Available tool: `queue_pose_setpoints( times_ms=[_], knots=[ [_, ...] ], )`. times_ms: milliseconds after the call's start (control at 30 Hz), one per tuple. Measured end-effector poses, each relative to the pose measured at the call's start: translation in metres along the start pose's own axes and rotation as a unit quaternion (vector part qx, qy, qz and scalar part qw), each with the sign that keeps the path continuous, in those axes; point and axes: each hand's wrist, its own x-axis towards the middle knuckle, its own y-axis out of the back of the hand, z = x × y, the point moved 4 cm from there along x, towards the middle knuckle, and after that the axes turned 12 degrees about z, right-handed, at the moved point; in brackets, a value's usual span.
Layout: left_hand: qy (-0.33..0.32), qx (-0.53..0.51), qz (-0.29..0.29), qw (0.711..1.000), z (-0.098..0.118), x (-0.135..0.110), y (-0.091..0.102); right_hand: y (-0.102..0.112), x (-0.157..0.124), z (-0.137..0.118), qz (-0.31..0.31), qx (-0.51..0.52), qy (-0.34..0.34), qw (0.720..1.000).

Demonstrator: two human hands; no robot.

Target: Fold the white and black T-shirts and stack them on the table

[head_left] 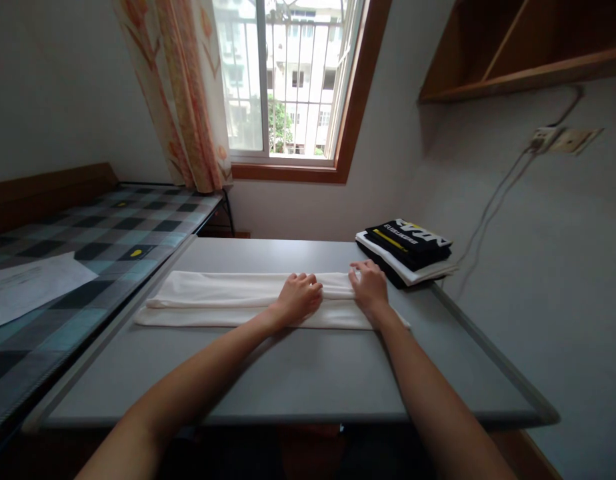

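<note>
A white garment (228, 290), folded into a long flat strip, lies crosswise on the grey table (288, 380). Two layered bands run along its length, and its kind does not show. My left hand (301, 298) is on the strip right of its middle, fingers curled into the fabric. Close to the strip's right end, my right hand (370, 287) has its fingers bent over the cloth, gripping it. The fingertips of both hands are partly hidden.
A stack of folded black and white clothes (408, 247) sits at the table's back right corner. To the left is a bed with a checked cover (108, 227) and a paper sheet (38, 283). Cables (493, 200) hang along the right wall, below a wooden shelf (528, 73).
</note>
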Motion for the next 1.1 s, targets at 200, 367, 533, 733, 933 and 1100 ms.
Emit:
queue_pose_setpoints(
  times_ms=[200,367,533,733,933,1100],
  knots=[
    [-0.056,0.006,0.049,0.997,0.009,-0.004,-0.008,0.01,-0.002,0.053,-0.071,-0.072,-0.191,0.976],
    [-0.075,0.013,0.05,0.996,0.01,-0.003,-0.008,0.005,-0.005,0.056,-0.155,-0.072,-0.23,0.958],
    [-0.065,-0.02,0.028,0.997,0.0,0.005,0.001,0.011,-0.001,0.059,-0.127,-0.029,-0.209,0.969],
    [-0.062,-0.095,-0.001,0.994,0.002,0.005,-0.003,0.021,0.002,0.029,-0.026,-0.066,-0.1,0.992],
    [0.047,-0.09,0.044,0.994,0.001,-0.001,-0.007,-0.018,-0.021,-0.045,-0.129,0.059,0.121,0.982],
    [0.09,-0.083,-0.039,0.992,-0.008,-0.018,-0.026,-0.035,-0.033,-0.049,-0.233,0.006,0.12,0.965]
  ],
)
